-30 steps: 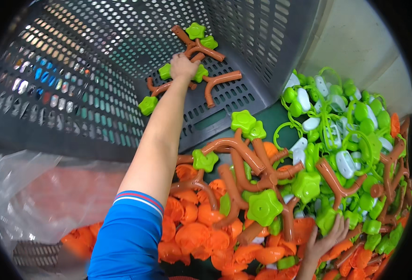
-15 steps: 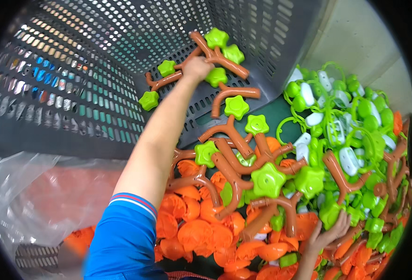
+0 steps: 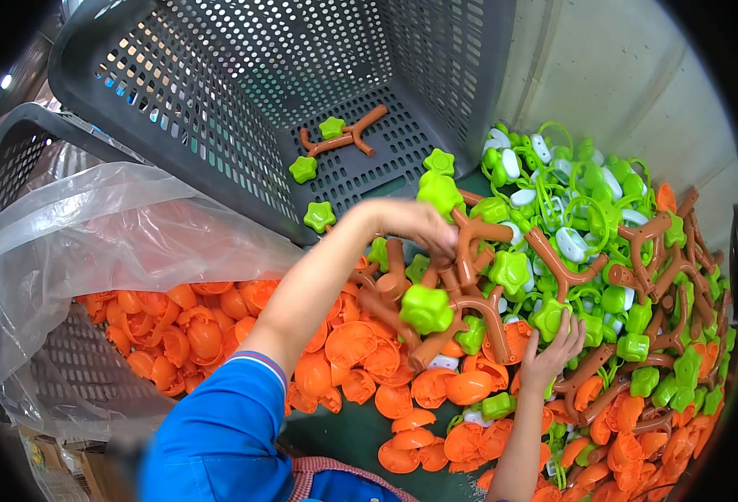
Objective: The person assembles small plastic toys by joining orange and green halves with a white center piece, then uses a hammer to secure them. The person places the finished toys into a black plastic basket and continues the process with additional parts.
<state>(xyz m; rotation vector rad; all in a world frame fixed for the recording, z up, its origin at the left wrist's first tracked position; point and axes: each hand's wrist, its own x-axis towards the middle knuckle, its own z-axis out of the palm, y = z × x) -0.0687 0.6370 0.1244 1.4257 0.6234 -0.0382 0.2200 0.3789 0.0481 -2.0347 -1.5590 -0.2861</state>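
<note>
My left hand (image 3: 419, 224) reaches over the heap, its fingers curled and partly blurred around a brown plastic branch piece (image 3: 470, 244). Lime-green star knobs (image 3: 440, 192) stand close to that hand on its far side, and another star knob (image 3: 426, 309) lies on the near side. My right hand (image 3: 555, 345) has its thumb and fingers around the star knob (image 3: 550, 318) of a second forked branch (image 3: 560, 269). One branch piece (image 3: 342, 140) with green knobs rests inside the dark grey perforated crate (image 3: 193, 159).
Orange shell-shaped parts (image 3: 352, 347) spread across the front. Green and white ringed parts (image 3: 574, 243) are heaped at the right against a pale wall (image 3: 603, 75). More branches (image 3: 649, 238) lie at far right. Clear plastic sheeting (image 3: 126, 226) drapes another crate at left.
My left hand has come out of the crate to the heap, and fewer branch pieces are in the crate. My right hand stays at the same star knob. The view has shifted.
</note>
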